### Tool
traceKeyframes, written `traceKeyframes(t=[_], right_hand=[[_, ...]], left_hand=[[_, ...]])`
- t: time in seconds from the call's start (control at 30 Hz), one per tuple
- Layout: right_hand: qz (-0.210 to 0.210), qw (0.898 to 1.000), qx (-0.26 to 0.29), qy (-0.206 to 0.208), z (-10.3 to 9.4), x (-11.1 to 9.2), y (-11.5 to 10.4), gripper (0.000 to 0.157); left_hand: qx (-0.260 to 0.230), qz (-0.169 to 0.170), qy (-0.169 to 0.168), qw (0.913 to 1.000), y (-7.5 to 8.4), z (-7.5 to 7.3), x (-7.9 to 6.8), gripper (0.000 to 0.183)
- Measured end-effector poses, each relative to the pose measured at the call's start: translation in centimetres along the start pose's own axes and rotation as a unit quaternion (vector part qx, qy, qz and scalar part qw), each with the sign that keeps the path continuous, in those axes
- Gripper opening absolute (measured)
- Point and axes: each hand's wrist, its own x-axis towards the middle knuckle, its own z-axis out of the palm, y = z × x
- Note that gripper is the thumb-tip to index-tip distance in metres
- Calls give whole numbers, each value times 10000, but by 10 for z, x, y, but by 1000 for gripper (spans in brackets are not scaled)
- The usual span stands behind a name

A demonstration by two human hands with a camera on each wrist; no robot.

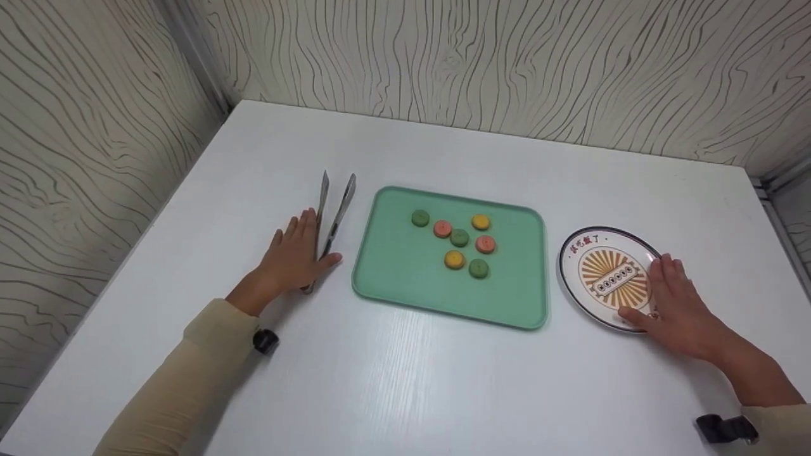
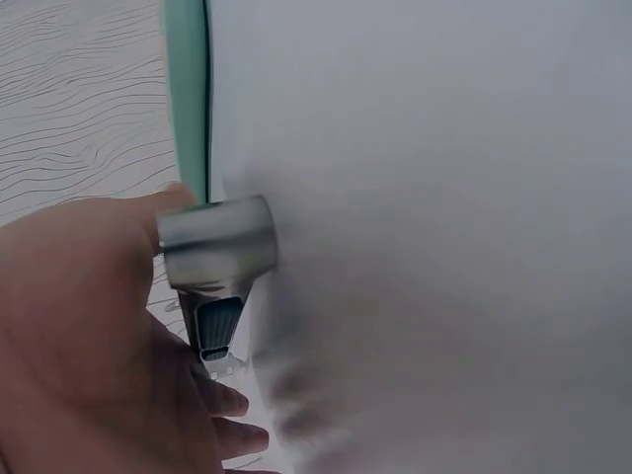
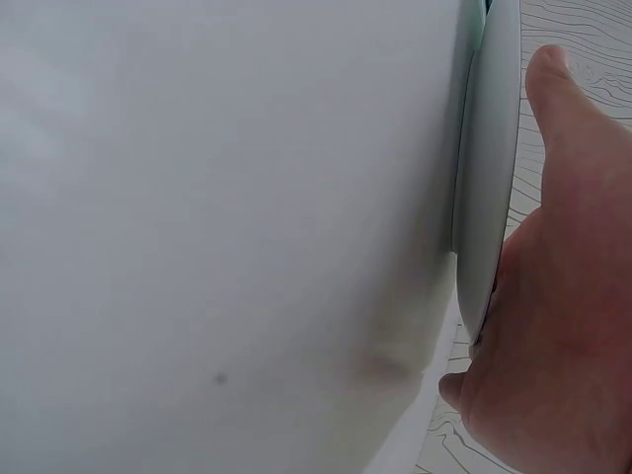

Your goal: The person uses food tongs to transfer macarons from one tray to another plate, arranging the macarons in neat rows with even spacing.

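Left grip, mine, lies straight-fingered against metal tongs on a white surface, thumb crossing just ahead of their joined end; nothing is clasped. On the other side, my right grip rests, fingers also extended, over the right-hand rim of a printed plate, thumb above its face; whether that thumb touches, I cannot tell. Between my two grips, apart from both, a green tray bears seven small round cakes in green, pink and yellow.

Trouble, as I judge it, would most likely start at the tongs: a sideways push from my left grip, instead of a curl around both arms, could skid the metal over the smooth surface into the tray's edge and jolt the cakes. Catching one arm alone might let the other swing wide. On my right, weight on the rim only could tilt or slide the plate.

The tongs' long axis runs away from me, joined end by my left thumb, two spread tips pointing beyond my fingertips and leaning slightly right. The plate, being round, has no long axis; its printed banner slants, with the farther end toward my right fingers.
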Motion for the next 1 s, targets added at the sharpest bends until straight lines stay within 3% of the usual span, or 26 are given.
traceKeyframes(t=[0.4,1.0], right_hand=[[56,9998,-177,-71,1,1,1,111],[-221,9994,-278,14,2,-3,5,126]], left_hand=[[-107,48,28,9999,1,-3,-2,83],[3,84,208,9997,-3,-4,-2,71]])
